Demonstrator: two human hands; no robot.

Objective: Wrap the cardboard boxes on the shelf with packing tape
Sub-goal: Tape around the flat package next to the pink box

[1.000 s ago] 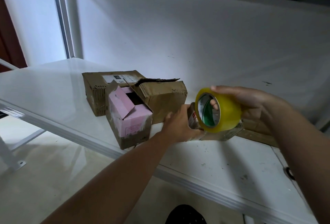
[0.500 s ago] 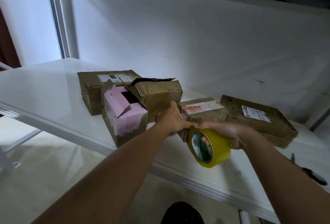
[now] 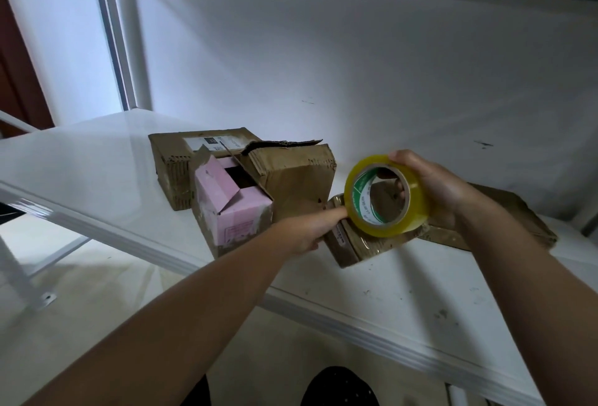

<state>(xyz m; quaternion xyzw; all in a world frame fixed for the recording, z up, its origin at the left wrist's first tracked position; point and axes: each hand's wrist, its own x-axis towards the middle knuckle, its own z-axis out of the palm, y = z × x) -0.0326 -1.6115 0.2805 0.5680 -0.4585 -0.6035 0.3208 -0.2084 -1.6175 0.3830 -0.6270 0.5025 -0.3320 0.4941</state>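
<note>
Over shelf point(image 3: 97, 172) | right hand point(image 3: 433, 185) grips tape roll point(image 3: 385, 195) | left hand point(image 3: 307, 230) holds small box point(image 3: 356, 243), forefinger extended

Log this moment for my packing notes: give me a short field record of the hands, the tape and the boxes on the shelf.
right hand: grips the tape roll, held above the small box
left hand: holds the small box at its left end, one finger extended toward the roll
small box: lies on the white shelf, glossy tape already across its top
pink box: flaps open, left of the small box
large brown box: behind the pink box, torn top
flat box: behind the right forearm, partly hidden
</note>
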